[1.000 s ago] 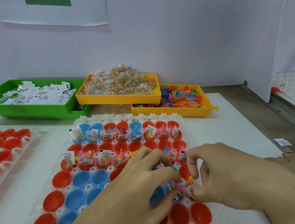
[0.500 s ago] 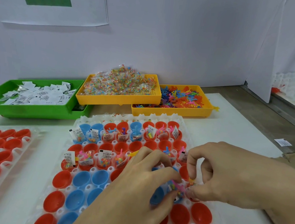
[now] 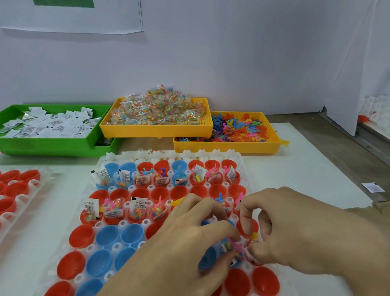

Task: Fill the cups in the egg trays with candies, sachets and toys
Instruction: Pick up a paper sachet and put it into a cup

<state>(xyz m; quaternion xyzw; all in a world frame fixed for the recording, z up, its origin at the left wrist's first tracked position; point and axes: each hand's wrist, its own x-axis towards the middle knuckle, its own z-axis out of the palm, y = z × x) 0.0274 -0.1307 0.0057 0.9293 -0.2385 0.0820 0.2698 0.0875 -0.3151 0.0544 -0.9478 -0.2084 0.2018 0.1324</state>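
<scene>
You had the white worktop [image 3: 309,161] with open room only on its right side; the far edge was taken by the green plastic bin of white paper sachets [image 3: 44,141], the yellow plastic bin of clear candy packets [image 3: 157,131] and the yellow plastic bin of small coloured plastic toys [image 3: 225,146], and a second white egg tray of red and blue cups [image 3: 27,184] lay close on the left. The white plastic egg tray in front of you [image 3: 248,159] probably flexed and slid easily, being thin and light, so pressing down was safer than pushing sideways. Its far rows were filled, the near rows empty. Your left hand [image 3: 177,255] was curled over a blue plastic cup [image 3: 208,260] in the middle row, steadying it. Your right hand [image 3: 300,235] pinched a small pink plastic toy [image 3: 236,246] with a packet at that cup's mouth. These pieces looked featherlight and slippery; fingertip pinches at their edges suited them best.
</scene>
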